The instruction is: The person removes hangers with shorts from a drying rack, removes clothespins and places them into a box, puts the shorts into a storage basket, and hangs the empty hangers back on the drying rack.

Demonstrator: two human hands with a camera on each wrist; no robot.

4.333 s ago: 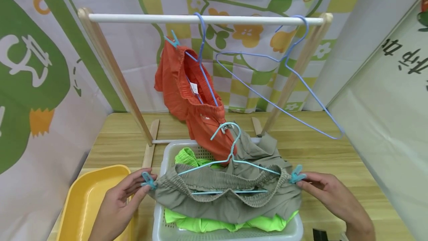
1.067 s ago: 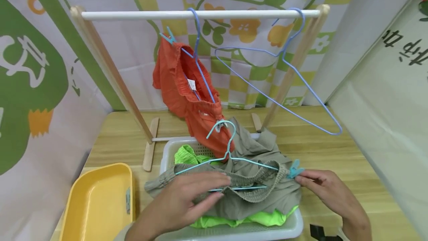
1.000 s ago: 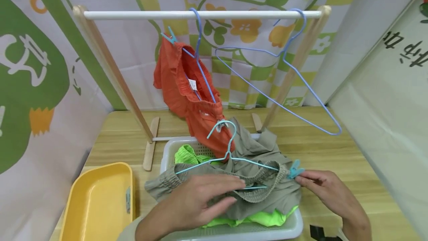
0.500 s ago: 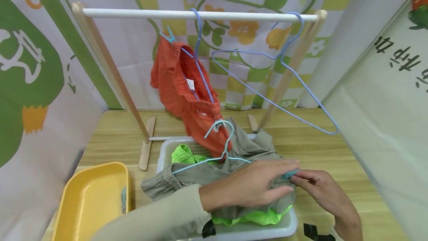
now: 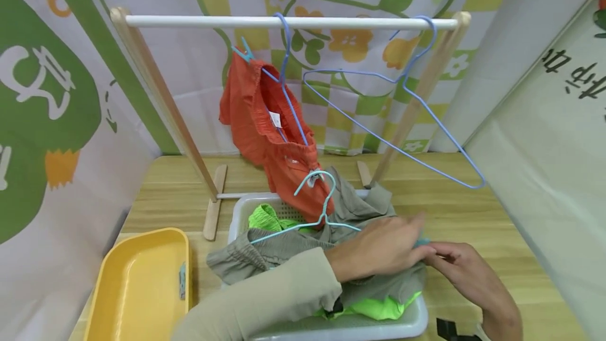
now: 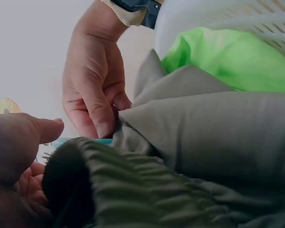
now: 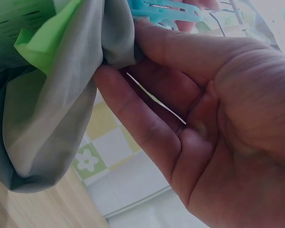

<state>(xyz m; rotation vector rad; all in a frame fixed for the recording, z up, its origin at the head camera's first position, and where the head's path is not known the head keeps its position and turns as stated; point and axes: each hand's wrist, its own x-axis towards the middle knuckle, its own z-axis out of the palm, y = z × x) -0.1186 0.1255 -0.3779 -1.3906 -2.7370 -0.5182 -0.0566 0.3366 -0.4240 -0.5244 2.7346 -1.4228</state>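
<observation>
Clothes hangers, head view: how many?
3: a thin blue hanger inside the orange-red fabric shorts, hooked on the white rod; a bare blue hanger near the rod's right end; a mint-green hanger in the grey elastic-waisted garment. More could be hidden under the cloth.

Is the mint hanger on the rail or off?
Off: in the head view, the mint hanger has its hook clear of the white rail.
</observation>
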